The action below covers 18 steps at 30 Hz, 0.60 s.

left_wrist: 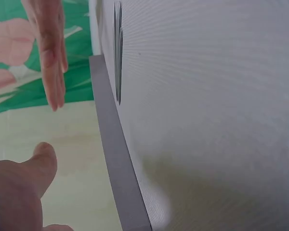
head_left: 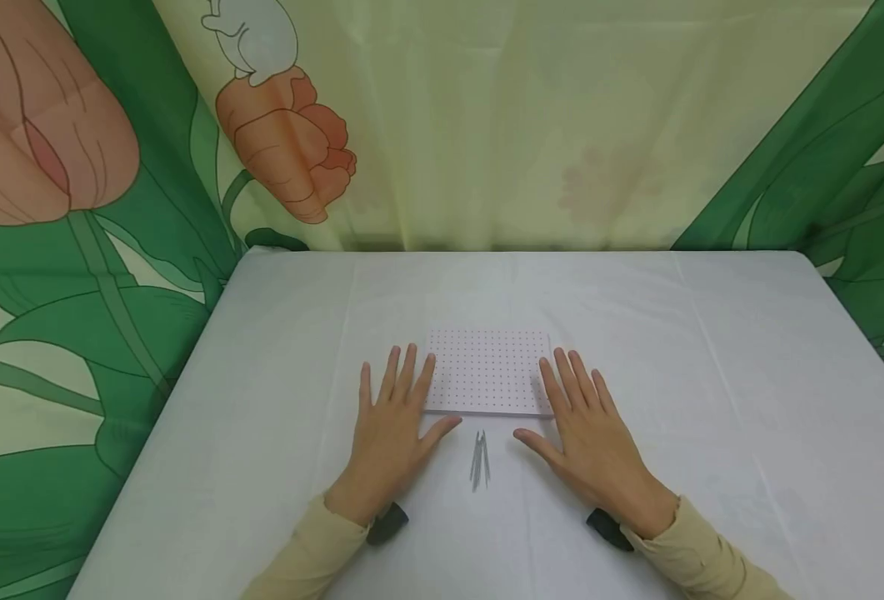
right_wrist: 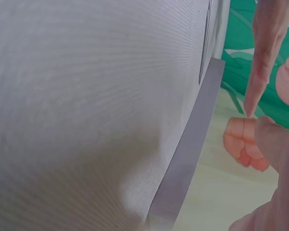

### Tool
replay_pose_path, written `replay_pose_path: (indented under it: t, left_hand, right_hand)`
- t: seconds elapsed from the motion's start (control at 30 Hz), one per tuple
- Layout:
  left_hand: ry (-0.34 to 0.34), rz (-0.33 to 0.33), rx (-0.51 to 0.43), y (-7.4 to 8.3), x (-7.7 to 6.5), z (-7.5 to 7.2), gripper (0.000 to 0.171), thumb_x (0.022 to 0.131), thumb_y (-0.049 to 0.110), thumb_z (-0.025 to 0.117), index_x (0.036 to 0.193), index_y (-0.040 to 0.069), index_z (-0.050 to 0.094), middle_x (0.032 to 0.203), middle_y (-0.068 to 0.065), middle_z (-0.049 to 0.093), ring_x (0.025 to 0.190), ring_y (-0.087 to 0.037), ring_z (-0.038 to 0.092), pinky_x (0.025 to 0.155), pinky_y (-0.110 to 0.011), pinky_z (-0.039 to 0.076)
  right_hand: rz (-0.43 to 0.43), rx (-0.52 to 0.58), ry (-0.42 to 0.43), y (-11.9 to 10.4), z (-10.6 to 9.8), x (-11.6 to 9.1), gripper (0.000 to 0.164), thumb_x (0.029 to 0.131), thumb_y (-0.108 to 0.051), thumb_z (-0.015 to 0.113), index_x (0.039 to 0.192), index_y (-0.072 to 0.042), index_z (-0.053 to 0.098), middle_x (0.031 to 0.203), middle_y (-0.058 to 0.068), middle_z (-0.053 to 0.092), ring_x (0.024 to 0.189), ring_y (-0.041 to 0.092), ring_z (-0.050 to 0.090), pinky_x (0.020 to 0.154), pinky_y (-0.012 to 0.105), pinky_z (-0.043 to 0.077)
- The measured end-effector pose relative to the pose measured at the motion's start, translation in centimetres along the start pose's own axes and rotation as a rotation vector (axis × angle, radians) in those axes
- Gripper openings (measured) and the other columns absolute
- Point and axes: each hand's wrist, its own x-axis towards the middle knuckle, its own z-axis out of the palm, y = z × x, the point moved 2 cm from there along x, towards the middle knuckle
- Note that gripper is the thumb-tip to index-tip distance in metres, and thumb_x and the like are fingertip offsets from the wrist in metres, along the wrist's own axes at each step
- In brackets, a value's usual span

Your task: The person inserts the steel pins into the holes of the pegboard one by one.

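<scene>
A pale pegboard point(head_left: 488, 371) dotted with rows of small holes lies flat on the table. Just in front of its near edge is a small bunch of thin metal pins point(head_left: 480, 460), also visible in the left wrist view as slim grey rods point(left_wrist: 118, 57). My left hand point(head_left: 395, 429) spreads its straight fingers by the board's left side, thumb pointing inward. At the right side, my right hand point(head_left: 591, 437) has its fingers straight too, the fingertips by the board's edge. Neither hand holds anything. Whether the fingertips touch the board I cannot tell.
A white cloth covers the table point(head_left: 711, 350). Behind it hangs a patterned curtain point(head_left: 486, 125) with leaves, a tulip and a carrot. Dark wrist devices sit under both sleeves' cuffs, one at the left wrist point(head_left: 387, 525).
</scene>
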Motion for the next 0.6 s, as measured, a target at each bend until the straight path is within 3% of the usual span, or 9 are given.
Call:
replay_pose_path:
  t: [0.37,0.6]
  left_hand:
    - [-0.034,-0.023,-0.062,-0.48,0.46,0.52,0.090,0.094,0.062,0.053,0.159,0.008,0.020,0.166,-0.016,0.012,0.154,-0.031,0.008,0.121,-0.059,0.003]
    - [-0.057,-0.034,-0.100,-0.87,0.89,0.83,0.091,0.094,0.061,0.055,0.159,0.008,0.021,0.166,-0.019,0.011,0.154,-0.032,0.008,0.122,-0.056,0.002]
  right_hand:
    - [-0.024,0.027,-0.064,-0.13,-0.12,0.02,0.092,0.094,-0.055,0.058,0.157,-0.002,0.019,0.163,0.020,0.019,0.152,0.036,0.015,0.122,0.051,0.014]
    - [-0.089,0.062,0.004,-0.59,-0.32,-0.14,0.087,0.091,-0.049,0.066,0.153,0.001,0.030,0.156,0.021,0.033,0.144,0.037,0.031,0.115,0.051,0.030]
